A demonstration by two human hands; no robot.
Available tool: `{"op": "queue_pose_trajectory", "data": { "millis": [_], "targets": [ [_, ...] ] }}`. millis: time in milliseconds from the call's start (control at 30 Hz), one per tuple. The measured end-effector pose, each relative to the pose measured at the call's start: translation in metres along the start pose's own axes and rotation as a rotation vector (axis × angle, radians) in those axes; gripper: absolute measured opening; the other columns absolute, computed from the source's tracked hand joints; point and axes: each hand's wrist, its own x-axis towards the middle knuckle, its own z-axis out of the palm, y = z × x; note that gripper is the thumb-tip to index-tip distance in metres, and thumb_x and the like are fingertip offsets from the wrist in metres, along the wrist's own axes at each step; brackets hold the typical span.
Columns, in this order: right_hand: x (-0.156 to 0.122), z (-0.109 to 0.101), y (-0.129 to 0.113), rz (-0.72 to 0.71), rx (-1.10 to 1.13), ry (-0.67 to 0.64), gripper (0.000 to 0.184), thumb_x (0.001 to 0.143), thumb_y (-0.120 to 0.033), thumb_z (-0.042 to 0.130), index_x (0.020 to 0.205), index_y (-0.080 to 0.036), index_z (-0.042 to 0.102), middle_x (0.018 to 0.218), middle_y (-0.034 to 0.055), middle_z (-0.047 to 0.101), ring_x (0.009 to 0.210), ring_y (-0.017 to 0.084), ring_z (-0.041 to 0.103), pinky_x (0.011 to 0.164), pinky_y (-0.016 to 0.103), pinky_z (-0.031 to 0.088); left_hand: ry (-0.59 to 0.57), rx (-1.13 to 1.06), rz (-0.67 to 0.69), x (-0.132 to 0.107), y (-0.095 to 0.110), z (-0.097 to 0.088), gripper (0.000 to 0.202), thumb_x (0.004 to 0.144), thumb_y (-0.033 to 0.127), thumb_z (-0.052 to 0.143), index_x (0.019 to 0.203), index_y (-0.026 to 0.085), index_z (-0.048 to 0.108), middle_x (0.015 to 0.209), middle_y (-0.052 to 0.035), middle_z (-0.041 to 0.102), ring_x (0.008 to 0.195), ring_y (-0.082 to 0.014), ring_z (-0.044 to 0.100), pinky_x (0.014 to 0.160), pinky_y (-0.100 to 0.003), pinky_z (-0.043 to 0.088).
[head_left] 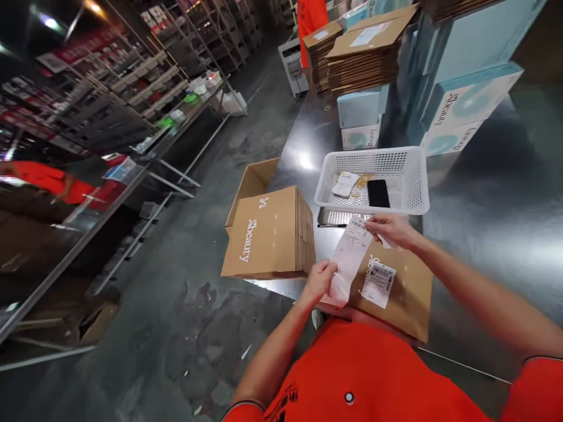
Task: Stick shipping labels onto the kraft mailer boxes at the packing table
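Observation:
A long white paper slip point(350, 258) is stretched between both hands above a brown cardboard parcel point(407, 296) that carries a white shipping label point(378, 283). My left hand point(319, 280) pinches the slip's lower end. My right hand point(391, 230) pinches its upper end, close to the front rim of a white mesh basket point(416, 205). Inside the basket lie a black phone point(378, 193) and small packets point(345, 183). The parcel lies flat at the front edge of the steel table point(484, 199).
A stack of flat brown "beauty" cartons point(268, 234) lies left of the parcel, with an open carton point(254, 183) behind it. Pale blue boxes point(466, 99) and stacked flat cartons point(365, 58) stand further back. Shelving point(132, 88) lines the aisle at left. A person in orange point(310, 17) stands far off.

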Motion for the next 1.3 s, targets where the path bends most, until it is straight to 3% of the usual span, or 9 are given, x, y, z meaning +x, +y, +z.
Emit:
{"op": "queue_pose_trajectory", "data": {
  "millis": [100,300,400,600,933,1033,1167,1233,1300],
  "targets": [
    [0.014,0.004,-0.002,-0.06,-0.02,-0.06,0.047,0.07,-0.064,0.067,0.068,-0.019,0.057,0.058,0.0,0.056,0.051,0.012,0.051,0.045,0.024,0.036,-0.012,-0.025,0.008,0.002,0.006,-0.001,0.032,0.07,0.047,0.063,0.079,0.017,0.058,0.069,0.0027,0.053,0.065,-0.0109,0.046,0.061,-0.022,0.035],
    [0.02,0.004,-0.012,-0.04,-0.067,-0.081,0.046,0.072,-0.063,0.064,0.066,-0.018,0.058,0.054,0.0008,0.056,0.046,0.01,0.043,0.046,0.025,0.031,0.112,0.138,0.046,0.006,0.014,0.0,0.041,0.083,0.053,0.048,0.059,0.02,0.04,0.055,0.0058,0.034,0.056,-0.0099,0.033,0.054,-0.024,0.025],
    [0.027,0.008,-0.008,0.013,0.03,-0.023,0.044,0.065,-0.062,0.067,0.067,-0.019,0.059,0.052,-0.0005,0.052,0.048,0.011,0.043,0.046,0.026,0.03,0.186,0.178,0.083,0.01,0.013,0.006,0.039,0.085,0.051,0.045,0.061,0.02,0.043,0.057,0.0049,0.038,0.059,-0.011,0.036,0.057,-0.025,0.026],
    [0.071,0.028,0.007,-0.036,0.155,0.049,0.046,0.054,-0.06,0.071,0.065,-0.016,0.062,0.059,0.0,0.055,0.056,0.011,0.044,0.054,0.027,0.033,0.355,0.188,0.09,0.017,0.017,0.012,0.036,0.086,0.048,0.044,0.063,0.02,0.044,0.059,0.0041,0.04,0.062,-0.012,0.038,0.06,-0.025,0.027],
    [0.134,0.075,-0.018,-0.118,0.074,0.065,0.042,0.064,-0.055,0.07,0.072,-0.014,0.07,0.069,0.0036,0.064,0.064,0.015,0.055,0.063,0.029,0.043,0.551,0.087,0.102,0.026,0.036,-0.012,0.044,0.084,0.06,0.047,0.064,0.021,0.039,0.061,0.005,0.037,0.061,-0.0112,0.036,0.059,-0.025,0.029],
    [0.15,0.052,-0.019,-0.068,-0.002,0.227,0.042,0.078,-0.052,0.06,0.088,-0.012,0.071,0.083,0.0093,0.069,0.075,0.02,0.06,0.069,0.03,0.047,0.579,0.08,0.091,0.016,0.043,-0.013,0.045,0.085,0.062,0.047,0.067,0.02,0.045,0.062,0.004,0.041,0.062,-0.0118,0.039,0.06,-0.025,0.032],
    [0.17,-0.02,-0.008,0.043,-0.185,0.52,0.044,0.094,-0.039,0.04,0.11,-0.007,0.066,0.11,0.0225,0.066,0.109,0.031,0.058,0.088,0.038,0.045,0.522,0.047,0.04,-0.01,0.041,-0.001,0.048,0.084,0.064,0.048,0.07,0.018,0.054,0.063,0.002,0.047,0.061,-0.0129,0.042,0.058,-0.026,0.033],
    [0.178,-0.048,-0.001,0.092,-0.276,0.556,0.04,0.094,-0.032,0.042,0.109,-0.004,0.067,0.116,0.0277,0.063,0.118,0.035,0.054,0.095,0.042,0.041,0.475,0.063,0.047,-0.019,0.039,0.009,0.049,0.084,0.064,0.049,0.07,0.018,0.057,0.064,0.0007,0.05,0.062,-0.0136,0.044,0.059,-0.026,0.034],
    [0.185,-0.062,0.004,0.116,-0.337,0.517,0.034,0.088,-0.028,0.055,0.105,-0.001,0.068,0.114,0.0305,0.062,0.116,0.037,0.055,0.096,0.043,0.04,0.423,0.103,0.066,-0.023,0.039,0.018,0.049,0.084,0.063,0.049,0.07,0.017,0.06,0.065,-0.0005,0.053,0.063,-0.0142,0.045,0.06,-0.026,0.035]
  ]
}}
